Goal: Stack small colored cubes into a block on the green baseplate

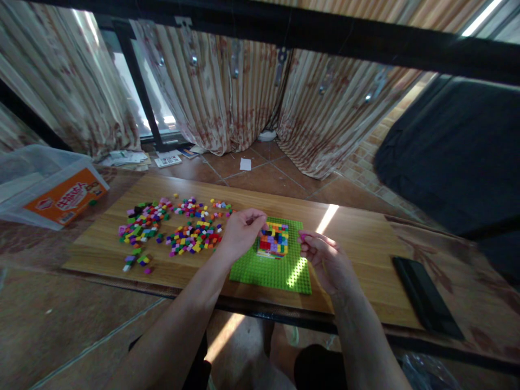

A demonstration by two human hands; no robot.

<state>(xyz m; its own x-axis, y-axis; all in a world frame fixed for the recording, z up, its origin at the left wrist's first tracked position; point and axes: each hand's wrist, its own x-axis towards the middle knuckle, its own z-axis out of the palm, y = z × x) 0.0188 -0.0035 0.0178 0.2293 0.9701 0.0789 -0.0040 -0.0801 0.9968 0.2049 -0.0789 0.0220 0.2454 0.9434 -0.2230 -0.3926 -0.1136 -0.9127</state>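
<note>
The squarish brick stack [275, 242] is flanked closely on its left by the left hand [242, 230], pinched closed, any contents hidden, and less closely by the right hand [326, 257], where 1 pink brick [303, 237] is gripped.

head view | worn on head — facing forward, down | hands [242, 234] and tabletop [357, 254] near | curtains [211, 97] farther

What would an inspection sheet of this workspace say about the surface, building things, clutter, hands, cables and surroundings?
Surface: wooden board, partly sunlit.
Job's things: green baseplate bearing a multicoloured brick build; loose bricks in piles leftward.
Clutter: dark flat object at the right end.
Grippers: bare hands; left hand beside the build, grip unclear; right hand pinches a pink brick.
Cables: nothing seen.
Surroundings: curtains, clear bin, papers.
</note>
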